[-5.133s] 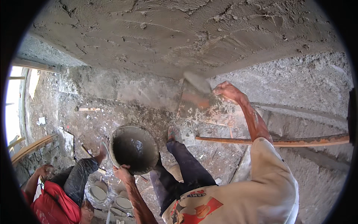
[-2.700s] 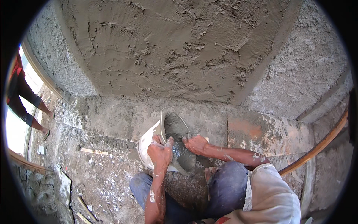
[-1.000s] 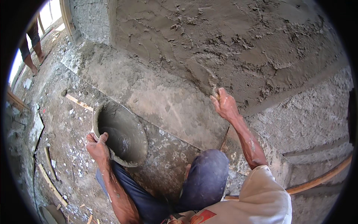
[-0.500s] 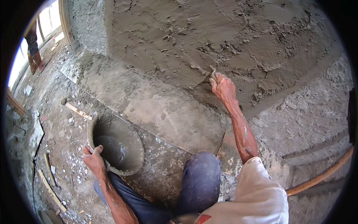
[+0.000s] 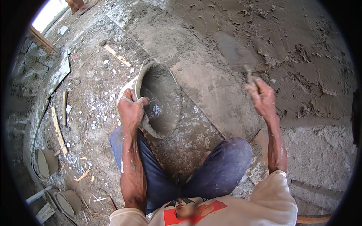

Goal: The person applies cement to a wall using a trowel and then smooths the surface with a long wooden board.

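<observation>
My left hand (image 5: 131, 108) grips the near-left rim of a mortar bucket (image 5: 166, 101), thumb over the edge. The bucket leans with its mouth toward the right, and wet grey mortar coats its inside. My right hand (image 5: 263, 98) is closed round the handle of a plastering trowel (image 5: 235, 51), whose blade is smeared by motion. That blade hangs in front of the plastered wall (image 5: 298, 49), which has wet, rough grey mortar on it. Whether the blade touches the wall I cannot tell.
Wood strips (image 5: 117, 55) and white chips litter the dirt floor. More buckets (image 5: 46, 162) stand at the lower left, beside a thin cable. A flat board (image 5: 58, 77) lies at the left. Another person's feet (image 5: 78, 5) show at the top left.
The view has swung left and down. My right hand has drawn the trowel back from the wall, and its blade now shows. The bucket is tipped further, still in my left hand.
</observation>
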The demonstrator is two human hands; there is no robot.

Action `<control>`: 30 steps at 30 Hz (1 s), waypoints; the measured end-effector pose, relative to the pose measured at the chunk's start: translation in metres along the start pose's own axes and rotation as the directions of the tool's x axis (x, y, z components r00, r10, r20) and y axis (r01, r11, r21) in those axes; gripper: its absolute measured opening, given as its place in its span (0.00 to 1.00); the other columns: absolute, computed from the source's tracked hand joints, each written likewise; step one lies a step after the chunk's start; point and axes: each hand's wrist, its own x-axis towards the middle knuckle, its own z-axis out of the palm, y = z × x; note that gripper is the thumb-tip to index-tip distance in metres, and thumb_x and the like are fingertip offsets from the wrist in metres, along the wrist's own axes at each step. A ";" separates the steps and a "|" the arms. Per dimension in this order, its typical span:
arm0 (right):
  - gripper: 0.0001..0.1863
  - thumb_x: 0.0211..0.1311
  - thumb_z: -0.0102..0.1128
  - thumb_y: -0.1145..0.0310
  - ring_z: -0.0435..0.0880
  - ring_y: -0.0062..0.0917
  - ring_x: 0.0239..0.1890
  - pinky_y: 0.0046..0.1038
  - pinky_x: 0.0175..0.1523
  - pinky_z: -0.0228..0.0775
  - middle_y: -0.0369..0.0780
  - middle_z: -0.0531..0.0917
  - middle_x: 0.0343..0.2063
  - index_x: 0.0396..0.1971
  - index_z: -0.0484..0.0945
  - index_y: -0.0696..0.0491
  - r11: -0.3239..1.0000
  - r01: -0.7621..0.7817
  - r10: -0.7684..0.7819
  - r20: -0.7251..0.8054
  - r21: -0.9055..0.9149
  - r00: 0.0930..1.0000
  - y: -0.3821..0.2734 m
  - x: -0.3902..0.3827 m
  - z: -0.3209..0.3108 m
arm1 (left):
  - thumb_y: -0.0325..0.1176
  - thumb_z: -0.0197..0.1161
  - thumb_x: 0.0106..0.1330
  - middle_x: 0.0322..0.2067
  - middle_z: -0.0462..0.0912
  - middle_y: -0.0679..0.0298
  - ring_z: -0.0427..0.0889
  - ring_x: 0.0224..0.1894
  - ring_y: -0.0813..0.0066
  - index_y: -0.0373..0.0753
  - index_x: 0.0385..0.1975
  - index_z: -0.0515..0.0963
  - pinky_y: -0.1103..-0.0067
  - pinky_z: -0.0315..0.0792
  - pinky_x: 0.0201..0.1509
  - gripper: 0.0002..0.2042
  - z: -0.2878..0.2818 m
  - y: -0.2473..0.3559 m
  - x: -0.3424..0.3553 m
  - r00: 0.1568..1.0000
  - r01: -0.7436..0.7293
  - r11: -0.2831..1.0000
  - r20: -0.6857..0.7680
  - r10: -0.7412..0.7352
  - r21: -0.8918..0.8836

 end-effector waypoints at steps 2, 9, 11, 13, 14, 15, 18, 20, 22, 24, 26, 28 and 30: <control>0.17 0.75 0.55 0.59 0.88 0.32 0.36 0.39 0.39 0.87 0.47 0.87 0.42 0.55 0.80 0.51 0.931 0.332 -0.281 0.283 -0.153 0.917 -0.017 -0.005 0.082 | 0.22 0.68 0.47 0.24 0.75 0.71 0.69 0.28 0.79 0.36 0.28 0.75 0.79 0.67 0.35 0.10 0.000 0.006 -0.005 0.999 0.018 1.000 0.029 -0.018 0.014; 0.19 0.59 0.58 0.72 0.91 0.38 0.38 0.38 0.32 0.84 0.52 0.88 0.34 0.49 0.80 0.66 0.717 0.576 -0.383 0.468 -0.393 0.796 -0.058 0.021 0.265 | 0.20 0.65 0.47 0.26 0.75 0.72 0.69 0.30 0.80 0.34 0.29 0.75 0.81 0.65 0.36 0.10 0.004 0.003 -0.023 0.995 0.029 0.998 0.097 -0.034 0.049; 0.18 0.58 0.58 0.71 0.90 0.39 0.28 0.41 0.30 0.82 0.43 0.89 0.28 0.47 0.82 0.61 0.686 0.664 -0.466 0.522 -0.298 0.715 -0.060 0.012 0.290 | 0.20 0.65 0.47 0.26 0.74 0.72 0.69 0.30 0.80 0.34 0.29 0.74 0.81 0.65 0.36 0.10 0.004 -0.003 -0.027 0.995 0.017 0.998 0.093 -0.023 0.055; 0.13 0.58 0.58 0.71 0.90 0.39 0.28 0.41 0.30 0.82 0.43 0.89 0.28 0.41 0.84 0.59 0.696 0.690 -0.485 0.576 -0.202 0.658 -0.062 0.005 0.292 | 0.19 0.64 0.47 0.26 0.73 0.72 0.68 0.30 0.79 0.34 0.28 0.72 0.81 0.66 0.37 0.09 0.003 -0.008 -0.025 0.998 0.010 1.000 0.069 -0.008 -0.021; 0.10 0.58 0.58 0.70 0.90 0.40 0.28 0.41 0.30 0.82 0.44 0.89 0.28 0.34 0.85 0.58 0.703 0.705 -0.511 0.622 -0.095 0.593 -0.066 0.003 0.292 | 0.19 0.64 0.47 0.26 0.73 0.72 0.68 0.30 0.79 0.34 0.28 0.72 0.81 0.66 0.37 0.09 0.005 -0.009 -0.026 0.998 0.015 1.000 0.063 -0.014 -0.018; 0.10 0.58 0.58 0.70 0.90 0.40 0.28 0.41 0.30 0.82 0.44 0.89 0.28 0.34 0.85 0.58 0.701 0.708 -0.515 0.625 -0.088 0.587 -0.066 0.002 0.290 | 0.19 0.63 0.47 0.26 0.72 0.72 0.68 0.30 0.79 0.34 0.28 0.72 0.81 0.66 0.37 0.09 0.011 -0.009 -0.026 1.000 -0.001 0.999 0.030 0.003 -0.051; 0.05 0.51 0.66 0.71 0.91 0.39 0.34 0.39 0.37 0.84 0.44 0.89 0.29 0.26 0.88 0.55 0.702 0.712 -0.540 0.655 0.005 0.528 -0.069 -0.003 0.284 | 0.20 0.64 0.47 0.25 0.71 0.71 0.68 0.30 0.78 0.34 0.27 0.71 0.80 0.66 0.38 0.09 0.011 -0.012 -0.020 0.999 -0.003 0.999 -0.046 0.002 -0.034; 0.06 0.49 0.65 0.71 0.90 0.43 0.36 0.42 0.38 0.83 0.49 0.88 0.30 0.26 0.87 0.57 0.740 0.672 -0.424 0.787 0.017 0.448 -0.069 0.003 0.282 | 0.21 0.64 0.46 0.25 0.71 0.71 0.67 0.30 0.77 0.34 0.26 0.71 0.80 0.66 0.37 0.10 0.010 -0.015 -0.015 0.995 -0.024 0.997 -0.094 0.016 -0.079; 0.08 0.48 0.64 0.72 0.89 0.46 0.37 0.43 0.39 0.82 0.51 0.87 0.31 0.28 0.86 0.58 0.776 0.627 -0.415 0.808 0.074 0.419 -0.073 0.001 0.283 | 0.22 0.65 0.45 0.24 0.68 0.71 0.65 0.29 0.77 0.36 0.24 0.68 0.80 0.64 0.36 0.11 0.008 -0.022 -0.010 0.993 -0.035 0.999 -0.110 0.036 0.014; 0.09 0.48 0.63 0.72 0.88 0.49 0.38 0.45 0.40 0.82 0.54 0.87 0.32 0.29 0.86 0.59 0.804 0.582 -0.404 0.830 0.123 0.384 -0.070 -0.004 0.286 | 0.23 0.66 0.44 0.23 0.64 0.71 0.62 0.29 0.77 0.38 0.22 0.64 0.79 0.63 0.34 0.13 0.006 -0.038 -0.005 0.992 0.000 1.000 -0.123 0.000 -0.007; 0.13 0.52 0.66 0.67 0.87 0.54 0.38 0.47 0.41 0.81 0.57 0.86 0.32 0.34 0.85 0.61 0.875 0.421 -0.438 0.757 0.237 0.485 -0.058 -0.017 0.296 | 0.23 0.66 0.44 0.23 0.62 0.72 0.60 0.29 0.77 0.39 0.22 0.62 0.80 0.61 0.34 0.15 0.007 -0.042 0.000 0.991 -0.042 0.999 -0.126 0.038 -0.030; 0.16 0.55 0.66 0.64 0.86 0.55 0.39 0.48 0.41 0.80 0.58 0.85 0.32 0.37 0.84 0.62 0.872 0.361 -0.483 0.708 0.331 0.516 -0.051 -0.025 0.304 | 0.15 0.62 0.47 0.25 0.72 0.73 0.70 0.30 0.81 0.38 0.27 0.72 0.82 0.68 0.39 0.11 0.011 -0.043 0.005 0.992 -0.066 0.993 -0.113 0.054 -0.101; 0.19 0.58 0.66 0.61 0.86 0.57 0.40 0.49 0.41 0.80 0.59 0.85 0.32 0.41 0.83 0.62 0.863 0.295 -0.503 0.653 0.409 0.566 -0.044 -0.034 0.303 | 0.17 0.63 0.46 0.25 0.70 0.72 0.68 0.30 0.78 0.38 0.25 0.70 0.81 0.66 0.39 0.11 0.011 -0.039 0.001 0.993 -0.066 0.988 -0.106 0.051 -0.136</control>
